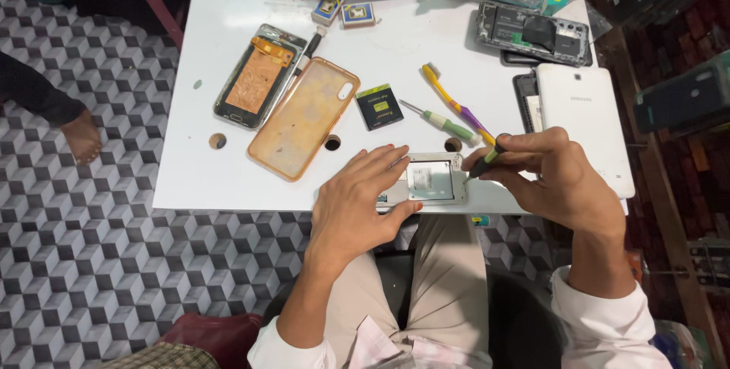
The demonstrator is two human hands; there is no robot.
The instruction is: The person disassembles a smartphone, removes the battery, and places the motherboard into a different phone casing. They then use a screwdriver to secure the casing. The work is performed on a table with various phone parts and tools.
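My left hand (357, 205) lies flat on an opened silver phone (427, 180) at the near edge of a white table (198, 156), pinning it down. My right hand (551, 175) pinches a small screwdriver (484, 162), tip touching the phone's right edge. Just beyond lie a green-handled screwdriver (437, 119), a yellow-and-purple toothbrush (456, 104) and a small black battery (379, 106). To the left lie an orange translucent phone case (303, 118) and a stripped phone (257, 76). A white tablet (582, 122) lies face down at right.
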